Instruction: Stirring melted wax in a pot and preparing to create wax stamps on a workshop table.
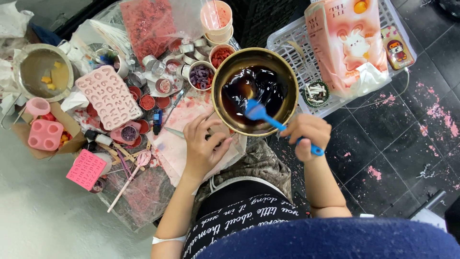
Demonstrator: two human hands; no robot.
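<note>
A gold metal bowl [225,64] holding dark brown-red liquid sits in front of me. My right hand [309,134] grips the handle of a blue spatula [261,114], whose blade dips into the liquid. My left hand [203,144] rests at the bowl's near left rim, fingers curled against it, over a stained white sheet [175,144].
Left of the bowl lie a pink letter mould [108,96], several small tins and cups of red and purple bits [201,76], a pink block mould [45,134] and a metal pot [40,72]. A white plastic crate [297,48] with a pink carton [347,43] stands right of the bowl.
</note>
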